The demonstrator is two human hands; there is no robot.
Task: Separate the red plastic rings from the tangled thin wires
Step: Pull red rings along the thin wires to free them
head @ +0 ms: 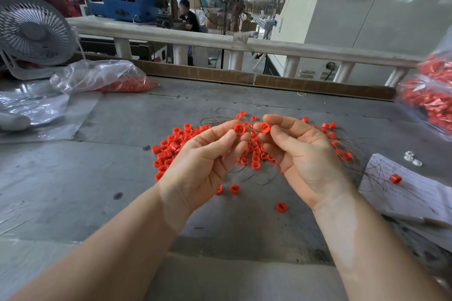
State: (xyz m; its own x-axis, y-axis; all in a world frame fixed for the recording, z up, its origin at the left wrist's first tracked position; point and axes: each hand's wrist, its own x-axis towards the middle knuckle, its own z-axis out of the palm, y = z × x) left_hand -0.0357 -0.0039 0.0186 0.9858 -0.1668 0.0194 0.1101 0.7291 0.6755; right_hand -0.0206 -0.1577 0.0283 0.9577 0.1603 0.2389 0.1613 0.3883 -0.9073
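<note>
A pile of red plastic rings [171,146] lies on the grey table [110,178], mixed with tangled thin dark wires [220,115]. Both hands are raised palm-up over the pile. My left hand [205,164] pinches one red ring [239,129] between thumb and fingertips. My right hand [298,154] pinches another red ring [265,127] close beside it. Thin wire runs between the two rings. Loose rings [281,207] lie in front of the pile.
Clear plastic bags of red rings lie at the far left [127,85] and at the right edge [430,102]. A paper sheet [411,190] with one ring and wire bits lies to the right. A white desk fan [34,32] stands back left.
</note>
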